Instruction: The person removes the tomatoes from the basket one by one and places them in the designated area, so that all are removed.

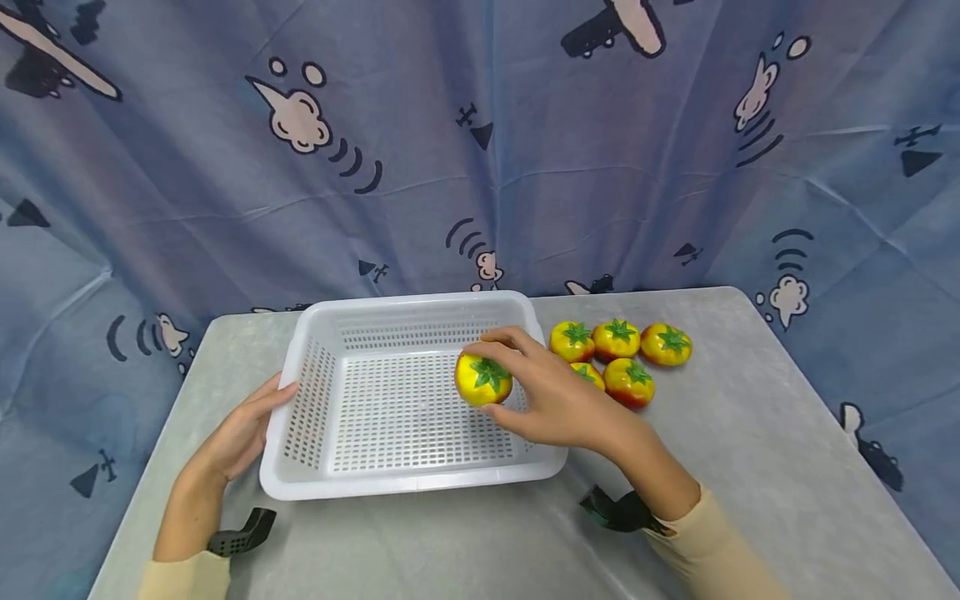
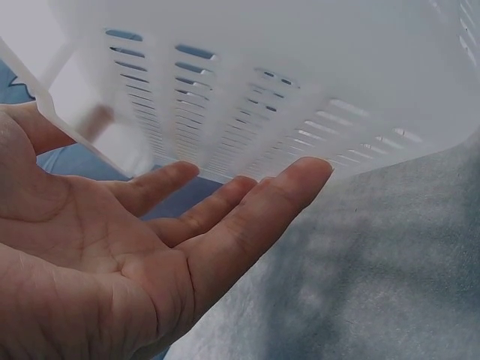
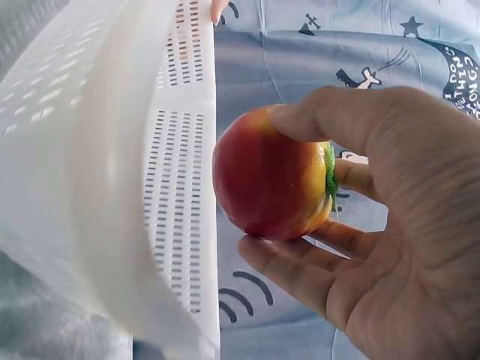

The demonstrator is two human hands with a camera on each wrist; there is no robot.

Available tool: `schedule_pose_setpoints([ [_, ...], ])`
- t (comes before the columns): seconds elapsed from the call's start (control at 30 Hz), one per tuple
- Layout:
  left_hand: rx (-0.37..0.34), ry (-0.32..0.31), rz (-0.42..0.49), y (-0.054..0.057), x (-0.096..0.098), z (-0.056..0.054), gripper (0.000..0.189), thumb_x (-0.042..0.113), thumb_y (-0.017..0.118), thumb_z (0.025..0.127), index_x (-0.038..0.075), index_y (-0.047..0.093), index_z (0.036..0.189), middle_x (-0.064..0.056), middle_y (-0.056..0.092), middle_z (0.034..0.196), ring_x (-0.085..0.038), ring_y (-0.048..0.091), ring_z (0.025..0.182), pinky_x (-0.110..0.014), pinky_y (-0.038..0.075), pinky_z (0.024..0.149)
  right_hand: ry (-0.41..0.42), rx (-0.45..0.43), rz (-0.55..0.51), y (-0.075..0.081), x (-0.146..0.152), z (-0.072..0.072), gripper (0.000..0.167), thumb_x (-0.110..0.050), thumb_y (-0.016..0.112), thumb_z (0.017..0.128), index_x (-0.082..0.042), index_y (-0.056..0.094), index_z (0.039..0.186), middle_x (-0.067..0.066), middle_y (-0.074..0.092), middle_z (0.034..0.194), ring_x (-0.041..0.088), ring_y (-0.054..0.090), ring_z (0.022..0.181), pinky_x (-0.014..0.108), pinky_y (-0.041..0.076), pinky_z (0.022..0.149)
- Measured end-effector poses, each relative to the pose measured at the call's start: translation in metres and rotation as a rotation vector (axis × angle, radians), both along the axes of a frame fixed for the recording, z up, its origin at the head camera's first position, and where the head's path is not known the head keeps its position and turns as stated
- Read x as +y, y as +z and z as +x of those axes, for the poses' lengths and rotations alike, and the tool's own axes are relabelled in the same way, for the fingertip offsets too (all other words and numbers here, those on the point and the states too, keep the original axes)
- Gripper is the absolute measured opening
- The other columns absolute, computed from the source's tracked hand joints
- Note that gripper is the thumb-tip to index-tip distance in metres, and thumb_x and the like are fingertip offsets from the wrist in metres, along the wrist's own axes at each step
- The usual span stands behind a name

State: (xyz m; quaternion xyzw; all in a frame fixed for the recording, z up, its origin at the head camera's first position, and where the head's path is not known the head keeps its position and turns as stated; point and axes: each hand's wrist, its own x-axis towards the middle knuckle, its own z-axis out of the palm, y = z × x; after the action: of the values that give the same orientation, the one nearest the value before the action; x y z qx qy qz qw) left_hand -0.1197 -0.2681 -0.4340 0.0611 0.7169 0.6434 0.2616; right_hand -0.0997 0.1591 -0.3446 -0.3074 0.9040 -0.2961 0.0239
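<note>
A white perforated plastic basket (image 1: pixel 420 481) lies on the table. My left hand (image 1: pixel 243 429) holds its left rim, thumb over the edge. In the left wrist view, the fingers (image 2: pixel 255 217) of that hand are against the outside of the basket wall (image 2: pixel 315 60). My right hand (image 1: pixel 558 396) pinches a glossy yellow-and-red tomato-like fruit (image 1: pixel 474 383) with a green leafy top, above the right part of the basket. The right wrist view shows the fruit (image 3: pixel 270 176) between thumb and fingers, its red underside beside the basket rim in the picture.
Several matching fruits (image 1: pixel 630 383) sit close together on the grey table (image 1: pixel 750 467), just right of the basket. Behind the table hangs a blue patterned curtain (image 1: pixel 420 125). A dark strap piece (image 1: pixel 622 510) is on the right wrist.
</note>
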Motion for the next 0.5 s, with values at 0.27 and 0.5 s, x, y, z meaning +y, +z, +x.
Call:
schedule_pose_setpoints([
  [0.27,-0.002,-0.005,-0.001,0.000,-0.001,0.001,0.072,0.043,0.029,0.116,0.019,-0.012,0.170,-0.030,0.019,0.169,-0.011,0.056,0.127,-0.040,0.052,0.099,-0.066,-0.003,-0.016,-0.003,0.016,0.008,0.071,-0.020,0.083,0.090,-0.030,0.053,0.153,0.004,0.047,0.157,0.026,0.055,0.137,0.049,0.054,0.110],
  [0.5,0.002,-0.010,0.005,-0.001,0.000,-0.001,0.072,0.043,0.028,0.116,0.019,-0.011,0.171,-0.030,0.019,0.170,-0.012,0.056,0.128,-0.040,0.052,0.099,-0.134,0.018,-0.027,-0.007,0.034,0.011,0.075,-0.018,0.085,0.088,-0.028,0.051,0.154,0.005,0.047,0.158,0.030,0.054,0.139,0.054,0.054,0.109],
])
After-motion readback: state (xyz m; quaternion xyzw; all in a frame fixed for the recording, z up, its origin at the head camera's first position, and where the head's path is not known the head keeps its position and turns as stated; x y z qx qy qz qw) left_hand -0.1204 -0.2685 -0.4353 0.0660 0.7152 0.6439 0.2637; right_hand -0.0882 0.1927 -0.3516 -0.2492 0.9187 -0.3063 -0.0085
